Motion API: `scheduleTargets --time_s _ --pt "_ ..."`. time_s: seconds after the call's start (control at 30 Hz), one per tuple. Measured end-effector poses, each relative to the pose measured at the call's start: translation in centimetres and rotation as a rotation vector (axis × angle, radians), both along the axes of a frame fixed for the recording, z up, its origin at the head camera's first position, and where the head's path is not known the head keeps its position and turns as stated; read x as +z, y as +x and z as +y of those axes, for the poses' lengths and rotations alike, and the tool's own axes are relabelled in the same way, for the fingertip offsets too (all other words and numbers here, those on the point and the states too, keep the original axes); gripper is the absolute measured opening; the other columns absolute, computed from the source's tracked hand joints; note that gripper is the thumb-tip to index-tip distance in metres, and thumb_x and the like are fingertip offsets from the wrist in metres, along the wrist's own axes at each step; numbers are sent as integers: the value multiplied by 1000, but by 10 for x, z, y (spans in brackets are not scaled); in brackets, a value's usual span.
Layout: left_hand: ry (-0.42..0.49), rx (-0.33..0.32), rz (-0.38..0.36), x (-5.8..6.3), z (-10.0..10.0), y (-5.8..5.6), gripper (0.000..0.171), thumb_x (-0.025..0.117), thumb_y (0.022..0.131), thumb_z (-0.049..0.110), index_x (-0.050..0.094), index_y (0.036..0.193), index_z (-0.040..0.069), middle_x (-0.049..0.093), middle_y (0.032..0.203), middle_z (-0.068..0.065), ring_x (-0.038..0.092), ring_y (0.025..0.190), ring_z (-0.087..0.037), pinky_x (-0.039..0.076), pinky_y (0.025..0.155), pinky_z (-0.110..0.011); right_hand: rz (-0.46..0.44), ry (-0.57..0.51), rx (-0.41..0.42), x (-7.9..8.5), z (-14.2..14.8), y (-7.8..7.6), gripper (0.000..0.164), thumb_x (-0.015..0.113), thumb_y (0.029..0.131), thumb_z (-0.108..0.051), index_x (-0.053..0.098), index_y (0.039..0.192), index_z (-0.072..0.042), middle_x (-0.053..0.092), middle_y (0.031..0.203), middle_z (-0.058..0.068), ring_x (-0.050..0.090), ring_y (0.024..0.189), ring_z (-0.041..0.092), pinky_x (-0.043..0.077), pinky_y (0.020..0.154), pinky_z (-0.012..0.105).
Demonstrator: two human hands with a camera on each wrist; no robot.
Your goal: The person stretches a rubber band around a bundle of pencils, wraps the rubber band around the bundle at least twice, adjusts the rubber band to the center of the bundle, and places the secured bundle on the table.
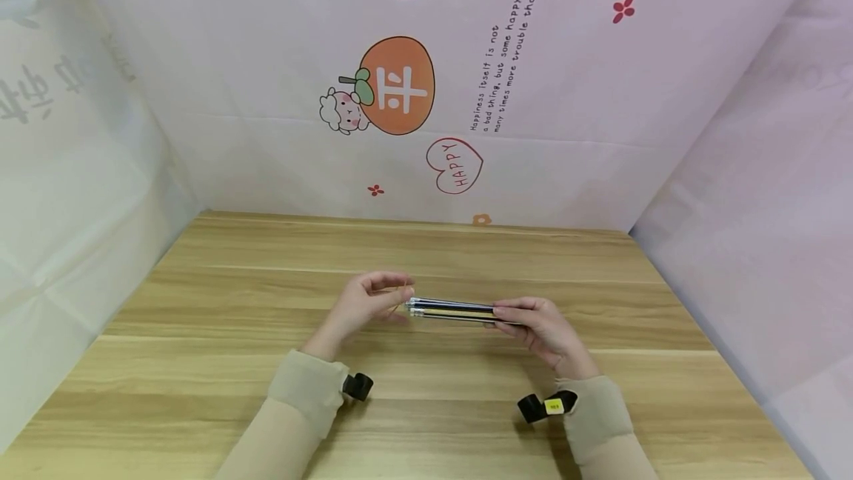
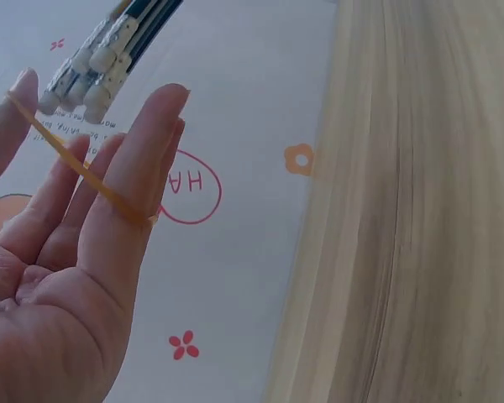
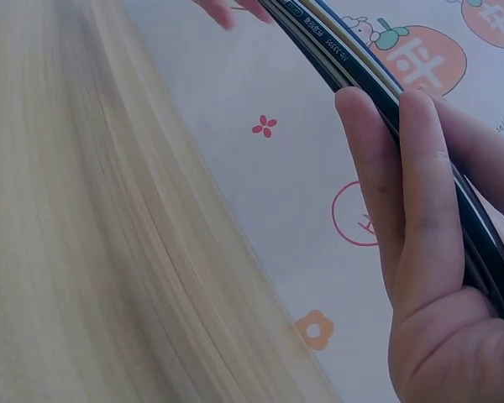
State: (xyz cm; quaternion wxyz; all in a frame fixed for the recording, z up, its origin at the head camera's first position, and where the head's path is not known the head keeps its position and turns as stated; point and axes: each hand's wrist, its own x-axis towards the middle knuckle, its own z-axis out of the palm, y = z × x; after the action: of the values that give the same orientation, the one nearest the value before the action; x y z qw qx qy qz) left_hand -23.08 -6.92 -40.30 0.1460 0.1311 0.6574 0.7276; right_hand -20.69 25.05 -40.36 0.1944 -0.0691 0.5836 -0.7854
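Observation:
A small bundle of dark pencils [image 1: 453,304] with white eraser ends is held roughly level above the table by my right hand [image 1: 543,328]. The fingers [image 3: 433,168] of that hand lie along the bundle in the right wrist view. My left hand [image 1: 363,304] is at the eraser end, its thumb and fingers spread apart. A thin orange-yellow rubber band [image 2: 80,165] is stretched between the thumb and the fingers of this hand. In the left wrist view, the eraser ends [image 2: 97,80] appear just beyond the band, between thumb tip and fingertips.
Beneath both hands lies a wood-grain table [image 1: 426,421]. A white printed cloth [image 1: 553,169] with cartoon fruit and lettering rises behind its back edge, and pale cloth walls [image 1: 753,191] stand at both sides. Each wrist wears a cuff with a small black camera [image 1: 360,387].

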Motion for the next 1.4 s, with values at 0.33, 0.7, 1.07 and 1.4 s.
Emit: scheduleTargets --time_s 0.33,0.7,1.07,1.4 --pt "6 -103 19 -2 15 6 47 73 90 11 56 130 -5 53 139 -27 70 99 -16 59 87 -50 1 -29 3 4 -4 1 27 58 96 5 79 96 -12 76 101 5 74 90 16 57 82 18" --pt "51 -112 54 -5 29 12 45 74 87 4 57 127 -7 60 131 -23 69 95 -16 58 85 -53 6 -46 -2 5 -10 2 25 59 95 5 78 95 -11 75 101 7 75 90 18 57 82 18" --pt "51 -126 63 -9 28 11 42 76 85 4 60 122 -6 71 106 -8 70 97 -32 59 83 -52 -13 -73 -9 6 -12 3 27 57 96 4 79 94 -12 75 99 7 75 88 15 57 80 15" --pt "-98 -306 103 -6 18 9 42 74 87 6 60 122 -13 71 116 -20 73 89 -14 61 81 -46 -112 -295 36 3 -12 3 32 47 101 5 77 97 -7 74 97 14 75 86 18 56 76 12"
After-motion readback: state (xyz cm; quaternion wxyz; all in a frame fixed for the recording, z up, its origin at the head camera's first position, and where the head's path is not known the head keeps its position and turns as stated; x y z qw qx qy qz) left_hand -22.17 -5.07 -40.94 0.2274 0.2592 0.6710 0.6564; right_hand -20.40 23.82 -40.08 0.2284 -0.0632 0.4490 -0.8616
